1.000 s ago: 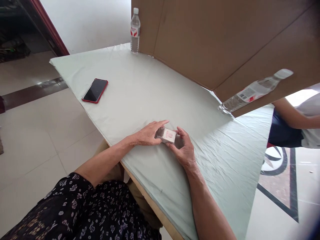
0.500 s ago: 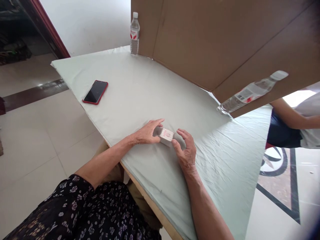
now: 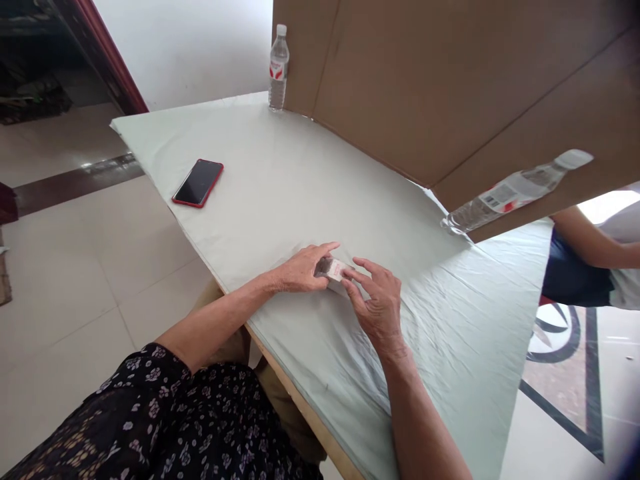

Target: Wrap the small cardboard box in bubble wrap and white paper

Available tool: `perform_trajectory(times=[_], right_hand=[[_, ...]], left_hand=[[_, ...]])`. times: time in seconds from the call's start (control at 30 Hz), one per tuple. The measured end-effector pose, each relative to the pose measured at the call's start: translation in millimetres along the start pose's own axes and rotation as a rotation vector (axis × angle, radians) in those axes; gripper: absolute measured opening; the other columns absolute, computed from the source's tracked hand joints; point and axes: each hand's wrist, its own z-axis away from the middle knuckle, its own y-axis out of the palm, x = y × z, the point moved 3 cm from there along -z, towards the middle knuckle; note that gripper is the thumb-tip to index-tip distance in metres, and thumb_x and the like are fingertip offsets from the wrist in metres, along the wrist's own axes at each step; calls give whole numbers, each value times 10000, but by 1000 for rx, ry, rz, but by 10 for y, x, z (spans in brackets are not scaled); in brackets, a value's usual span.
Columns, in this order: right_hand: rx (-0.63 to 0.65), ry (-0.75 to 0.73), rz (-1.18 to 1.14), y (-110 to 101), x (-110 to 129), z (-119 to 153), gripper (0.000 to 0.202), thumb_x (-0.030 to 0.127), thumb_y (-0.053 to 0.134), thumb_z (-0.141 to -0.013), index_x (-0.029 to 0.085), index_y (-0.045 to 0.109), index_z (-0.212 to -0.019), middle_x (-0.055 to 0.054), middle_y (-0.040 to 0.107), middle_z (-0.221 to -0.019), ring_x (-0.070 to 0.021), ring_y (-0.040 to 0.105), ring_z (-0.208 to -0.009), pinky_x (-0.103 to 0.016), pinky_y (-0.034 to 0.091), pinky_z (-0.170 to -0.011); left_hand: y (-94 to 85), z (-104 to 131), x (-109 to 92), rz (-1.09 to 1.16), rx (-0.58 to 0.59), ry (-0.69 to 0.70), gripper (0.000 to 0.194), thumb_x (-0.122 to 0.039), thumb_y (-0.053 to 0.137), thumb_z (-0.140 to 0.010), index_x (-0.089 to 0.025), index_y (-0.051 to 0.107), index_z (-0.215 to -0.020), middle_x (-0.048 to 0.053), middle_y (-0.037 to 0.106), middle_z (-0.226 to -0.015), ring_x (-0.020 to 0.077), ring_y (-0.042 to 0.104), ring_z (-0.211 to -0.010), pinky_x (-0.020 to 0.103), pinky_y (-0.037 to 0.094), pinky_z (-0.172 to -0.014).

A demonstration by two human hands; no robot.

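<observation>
A small white box with a reddish print [image 3: 337, 269] rests on the pale green tablecloth [image 3: 280, 200] between my two hands. My left hand [image 3: 305, 268] is at the box's left end, its thumb and fingers apart in a curve around that end. From the right, my right hand [image 3: 376, 293] reaches over the box, with one finger touching or just above its top and the thumb near its right side. The other fingers of that hand are spread.
A black phone with a red case [image 3: 199, 183] lies at the table's left. One water bottle [image 3: 278, 70] stands against a large cardboard panel [image 3: 400, 80]; another bottle [image 3: 515, 193] leans at the panel's right. A person's arm [image 3: 593, 237] shows at the far right.
My right hand's finger has come in over the top of the box. The whole view has shifted slightly, so the table and items appear a little further right.
</observation>
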Motion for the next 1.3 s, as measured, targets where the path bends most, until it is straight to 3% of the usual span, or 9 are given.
perform_trajectory(times=[0.3, 0.57, 0.8, 1.07, 1.3], right_hand=[[-11, -164, 139, -28, 87, -147, 166, 260, 562, -957, 257, 702, -869, -44, 746, -1156, -242, 664, -1043, -427, 409, -894], [-41, -80, 75, 10, -45, -233, 156, 225, 479, -961, 224, 621, -896, -101, 712, -1204, -240, 655, -1121, -407, 419, -936], [7, -51, 102, -87, -170, -514, 140, 224, 466, -952, 218, 596, -900, -123, 646, -1302, -258, 644, -1113, -435, 406, -951], [-20, -30, 153, -144, -306, -748, 134, 250, 467, -938, 209, 582, -881, -148, 622, -1319, -282, 614, -1140, -452, 401, -919], [-28, 21, 149, -16, -576, -1007, 143, 242, 479, -908, 205, 592, -829, -156, 615, -1318, -298, 585, -1164, -490, 399, -939]], left_hand=[[7, -8, -16, 6, -2, 23, 810, -228, 589, -720, -155, 381, -1499, 110, 627, -1213, 237, 564, -1123, 413, 455, -1017], [28, 2, -57, 94, -5, 57, 815, -188, 575, -691, -150, 397, -1486, 124, 609, -1262, 240, 583, -1112, 410, 473, -1000], [62, -2, -54, 138, -31, 99, 852, -141, 593, -683, -179, 357, -1501, 144, 532, -1373, 265, 545, -1183, 433, 455, -1025], [48, 20, -129, 161, 7, 155, 858, -234, 682, -690, -199, 358, -1484, 144, 453, -1411, 252, 524, -1146, 420, 455, -1012], [50, 38, -107, 335, 95, -27, 734, -308, 758, -702, -175, 443, -1352, 83, 610, -1100, 215, 595, -960, 383, 491, -882]])
